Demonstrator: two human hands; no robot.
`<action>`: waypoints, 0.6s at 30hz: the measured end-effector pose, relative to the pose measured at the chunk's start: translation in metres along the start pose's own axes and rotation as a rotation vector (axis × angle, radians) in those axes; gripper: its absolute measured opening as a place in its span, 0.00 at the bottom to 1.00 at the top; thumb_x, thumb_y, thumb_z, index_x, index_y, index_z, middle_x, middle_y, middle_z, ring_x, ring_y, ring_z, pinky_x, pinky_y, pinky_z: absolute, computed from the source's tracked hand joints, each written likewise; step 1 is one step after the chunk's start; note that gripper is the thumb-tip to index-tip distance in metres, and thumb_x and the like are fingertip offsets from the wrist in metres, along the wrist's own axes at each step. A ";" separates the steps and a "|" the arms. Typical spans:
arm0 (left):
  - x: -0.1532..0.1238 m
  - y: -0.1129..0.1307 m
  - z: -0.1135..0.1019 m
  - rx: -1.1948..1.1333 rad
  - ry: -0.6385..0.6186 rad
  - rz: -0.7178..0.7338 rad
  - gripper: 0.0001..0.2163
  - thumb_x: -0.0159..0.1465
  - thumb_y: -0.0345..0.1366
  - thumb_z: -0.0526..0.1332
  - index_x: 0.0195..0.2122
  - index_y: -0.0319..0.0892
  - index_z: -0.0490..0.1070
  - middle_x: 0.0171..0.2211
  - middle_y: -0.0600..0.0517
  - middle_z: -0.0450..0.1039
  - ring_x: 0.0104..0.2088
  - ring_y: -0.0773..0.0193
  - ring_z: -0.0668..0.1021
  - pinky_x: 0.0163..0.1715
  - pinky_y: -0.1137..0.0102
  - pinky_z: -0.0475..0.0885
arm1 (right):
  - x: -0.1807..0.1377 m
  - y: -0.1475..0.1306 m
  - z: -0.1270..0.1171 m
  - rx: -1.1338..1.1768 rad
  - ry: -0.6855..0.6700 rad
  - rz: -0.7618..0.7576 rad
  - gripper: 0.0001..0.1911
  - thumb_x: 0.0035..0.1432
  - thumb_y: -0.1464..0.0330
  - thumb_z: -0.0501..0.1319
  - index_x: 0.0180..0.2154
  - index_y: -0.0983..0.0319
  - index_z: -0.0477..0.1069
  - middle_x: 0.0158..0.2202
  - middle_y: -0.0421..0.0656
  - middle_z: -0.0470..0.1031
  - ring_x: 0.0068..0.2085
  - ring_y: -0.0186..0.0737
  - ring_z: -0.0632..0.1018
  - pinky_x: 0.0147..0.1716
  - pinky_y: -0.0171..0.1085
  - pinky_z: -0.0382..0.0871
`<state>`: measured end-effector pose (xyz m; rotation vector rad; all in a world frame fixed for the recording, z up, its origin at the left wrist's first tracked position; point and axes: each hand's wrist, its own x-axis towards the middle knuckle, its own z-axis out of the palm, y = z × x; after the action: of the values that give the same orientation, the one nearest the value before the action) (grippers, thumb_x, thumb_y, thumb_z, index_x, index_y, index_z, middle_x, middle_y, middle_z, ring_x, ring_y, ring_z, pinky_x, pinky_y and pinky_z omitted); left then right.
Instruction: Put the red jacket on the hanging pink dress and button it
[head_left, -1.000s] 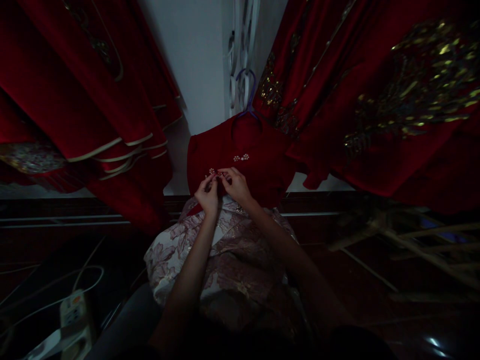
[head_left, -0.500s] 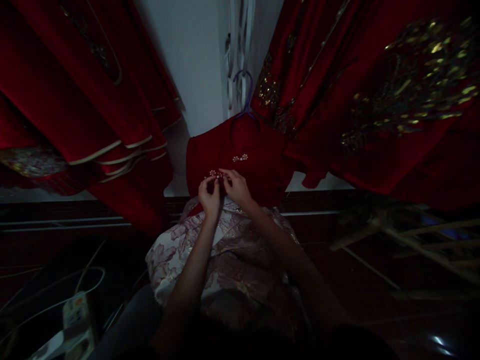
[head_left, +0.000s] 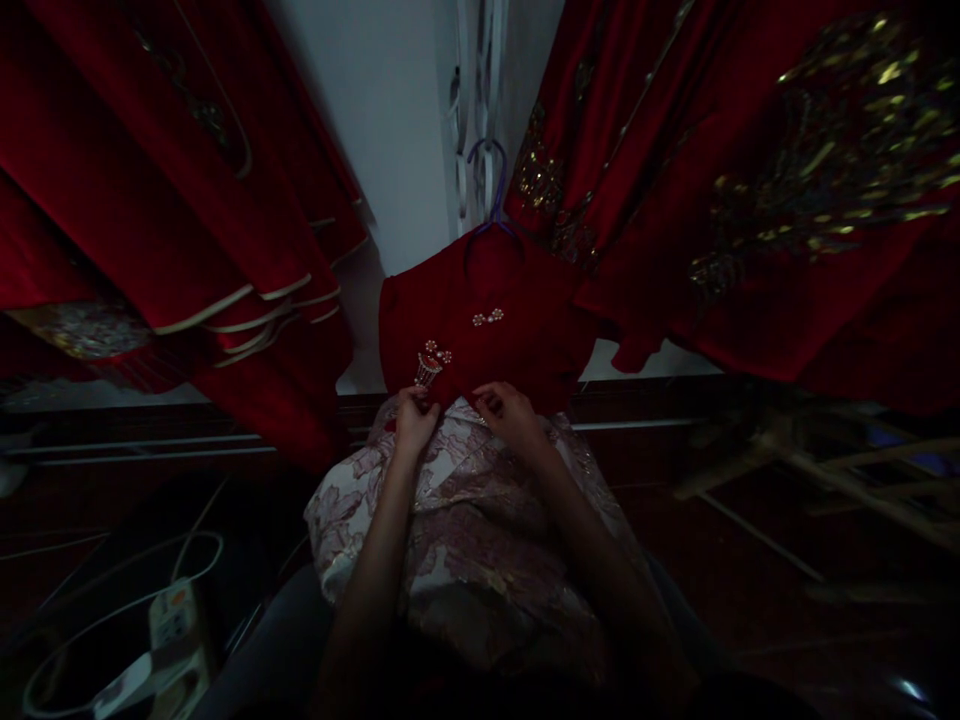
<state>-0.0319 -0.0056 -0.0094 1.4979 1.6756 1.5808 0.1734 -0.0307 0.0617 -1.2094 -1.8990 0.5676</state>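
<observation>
A red garment [head_left: 530, 355] hangs on a purple hanger [head_left: 496, 190], its lower edge resting on floral fabric [head_left: 352, 500] over my lap. One beaded clasp [head_left: 487, 317] sits below its neckline. Lower and to the left is a second beaded ornament [head_left: 431, 365] with a hanging tassel. Just under that tassel, my left hand [head_left: 416, 422] is closed in a pinch at the garment's lower edge. My right hand [head_left: 510, 412] has its fingers curled and pinched at the lower edge, a little to the right. Dim light hides what lies between the fingertips.
Red garments with gold trim [head_left: 255, 240] hang at the left, and sequined ones [head_left: 847, 150] at the right. A white metal rack [head_left: 480, 100] holds the hanger. A power strip [head_left: 176, 630] with cords lies lower left; a wooden frame [head_left: 780, 450] stands right.
Both hands have come down from the lower ornament and moved apart, the right one to the right. The beaded tassel now shows uncovered. The view has shifted slightly.
</observation>
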 end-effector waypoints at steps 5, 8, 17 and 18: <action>-0.013 0.026 -0.002 0.264 0.073 0.230 0.20 0.49 0.27 0.63 0.43 0.42 0.62 0.43 0.47 0.63 0.47 0.55 0.68 0.50 0.57 0.66 | -0.002 0.013 0.006 -0.064 -0.011 0.074 0.14 0.54 0.72 0.61 0.44 0.61 0.70 0.38 0.44 0.73 0.36 0.35 0.74 0.39 0.36 0.68; -0.015 0.038 -0.003 0.288 -0.037 0.335 0.20 0.51 0.25 0.59 0.46 0.42 0.63 0.45 0.46 0.64 0.50 0.53 0.68 0.53 0.56 0.64 | -0.003 0.017 0.011 -0.067 -0.046 0.122 0.12 0.54 0.73 0.60 0.43 0.62 0.70 0.34 0.43 0.73 0.34 0.35 0.74 0.38 0.35 0.67; -0.018 0.040 -0.006 0.421 -0.097 0.240 0.27 0.55 0.33 0.61 0.57 0.46 0.61 0.53 0.44 0.68 0.51 0.47 0.69 0.50 0.53 0.64 | -0.006 0.010 0.007 -0.069 -0.077 0.124 0.07 0.51 0.70 0.63 0.32 0.61 0.67 0.28 0.39 0.70 0.30 0.35 0.72 0.32 0.34 0.64; -0.018 0.038 -0.006 0.423 -0.090 0.229 0.25 0.54 0.33 0.62 0.55 0.46 0.63 0.52 0.45 0.69 0.50 0.47 0.70 0.49 0.54 0.64 | -0.006 0.009 0.007 -0.077 -0.057 0.104 0.08 0.50 0.71 0.63 0.33 0.61 0.66 0.29 0.39 0.70 0.31 0.36 0.72 0.33 0.34 0.65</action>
<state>-0.0151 -0.0314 0.0194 1.9991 1.9268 1.2873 0.1741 -0.0319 0.0486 -1.3612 -1.9294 0.5942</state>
